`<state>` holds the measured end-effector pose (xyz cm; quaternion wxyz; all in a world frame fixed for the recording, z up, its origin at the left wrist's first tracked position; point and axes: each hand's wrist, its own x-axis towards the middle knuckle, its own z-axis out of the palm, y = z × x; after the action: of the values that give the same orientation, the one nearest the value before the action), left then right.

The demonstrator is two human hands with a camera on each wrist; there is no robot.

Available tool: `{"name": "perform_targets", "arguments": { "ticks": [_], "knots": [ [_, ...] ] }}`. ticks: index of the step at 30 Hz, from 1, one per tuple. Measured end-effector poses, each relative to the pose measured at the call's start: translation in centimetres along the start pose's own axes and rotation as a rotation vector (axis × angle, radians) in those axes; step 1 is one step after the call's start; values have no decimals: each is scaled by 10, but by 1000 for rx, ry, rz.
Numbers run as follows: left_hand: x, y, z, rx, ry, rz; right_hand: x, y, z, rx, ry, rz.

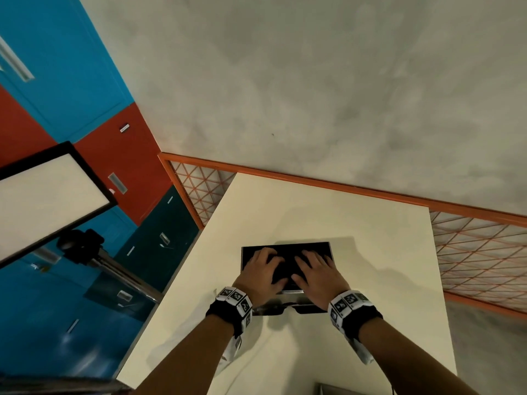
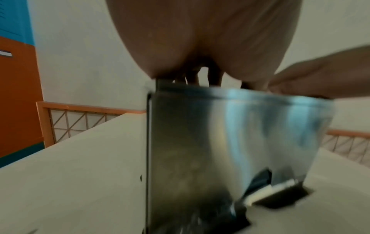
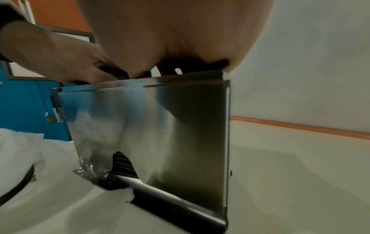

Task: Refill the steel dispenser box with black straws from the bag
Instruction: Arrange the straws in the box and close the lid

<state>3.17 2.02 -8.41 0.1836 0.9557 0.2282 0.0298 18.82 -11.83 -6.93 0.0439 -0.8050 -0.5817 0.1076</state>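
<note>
Steel dispenser box [image 1: 286, 269] upright on the cream table [image 1: 356, 229], long axis left to right, open top facing up, dispensing slot toward the wearer. Brushed, mirror-like walls; dark interior, black straws [image 3: 122, 161] showing only at the slot. Left hand [image 1: 261, 273] and right hand [image 1: 316, 273] over the opening, fingers spread, tips hidden inside.

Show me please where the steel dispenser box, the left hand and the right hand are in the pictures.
steel dispenser box [image 3: 160, 126]: right wrist view, on its shiny front wall.
left hand [image 1: 261, 270]: head view, on the back of the hand.
right hand [image 1: 316, 273]: head view, on the back of the hand.
</note>
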Motion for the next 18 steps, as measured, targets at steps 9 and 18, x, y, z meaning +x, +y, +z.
{"name": "perform_targets", "arguments": {
  "ticks": [9, 18],
  "knots": [
    [-6, 21, 7, 153, -77, -54, 11, -14, -2, -31, -33, 6],
    [-17, 24, 16, 111, 23, -52, 4, -17, 9, -48, -59, 55]
  ]
}}
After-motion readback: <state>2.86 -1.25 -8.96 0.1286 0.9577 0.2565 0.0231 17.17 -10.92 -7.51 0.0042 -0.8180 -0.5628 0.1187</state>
